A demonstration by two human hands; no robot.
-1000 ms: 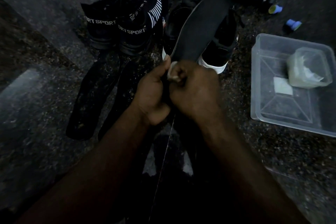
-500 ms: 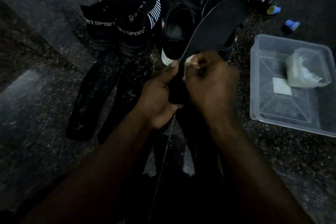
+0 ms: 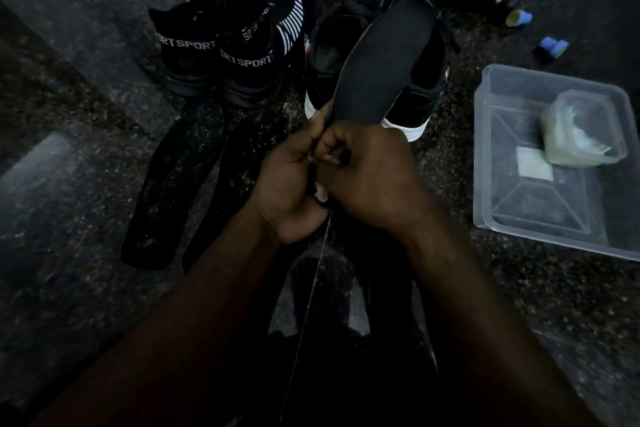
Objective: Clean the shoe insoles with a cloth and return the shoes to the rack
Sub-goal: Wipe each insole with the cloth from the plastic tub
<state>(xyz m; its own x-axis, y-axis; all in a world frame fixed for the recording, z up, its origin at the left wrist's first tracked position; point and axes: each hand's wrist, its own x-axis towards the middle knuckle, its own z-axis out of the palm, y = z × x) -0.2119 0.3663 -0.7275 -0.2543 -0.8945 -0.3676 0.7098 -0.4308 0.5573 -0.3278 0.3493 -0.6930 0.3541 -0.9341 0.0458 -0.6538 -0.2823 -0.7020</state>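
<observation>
Item 1. Left hand (image 3: pixel 287 180): we record it closed round the heel end of the held insole (image 3: pixel 384 62), thumb laid up along the insole's left edge.

Item 2. Right hand (image 3: pixel 370 177): fingers curled tight round a white cloth (image 3: pixel 320 192), pressed against the insole's near end and touching the left hand.

Item 3. Held insole: black, long axis running from 7 o'clock to 1 o'clock, toe pointing away at 1 o'clock, broad face toward us. It rises from between the hands, which hide its heel. Its toe lies across the white-soled black shoes (image 3: pixel 329 59).

Item 4. Cloth: we see only small pale scraps between the two hands.

Item 5. Clear plastic tray (image 3: pixel 540 215): at 3 o'clock from the hands, well apart, holding a small tub (image 3: pixel 581 135) and a white square (image 3: pixel 533 166).

Item 6. Black shoes lettered SPORT (image 3: pixel 249 80): a pair, at 11 o'clock.

Item 7. Two black insoles (image 3: pixel 162 191): flat on the speckled floor (image 3: pixel 69 253), at 9 o'clock, beside the left hand.

Item 8. Two small blue objects (image 3: pixel 554 45): at 2 o'clock.
</observation>
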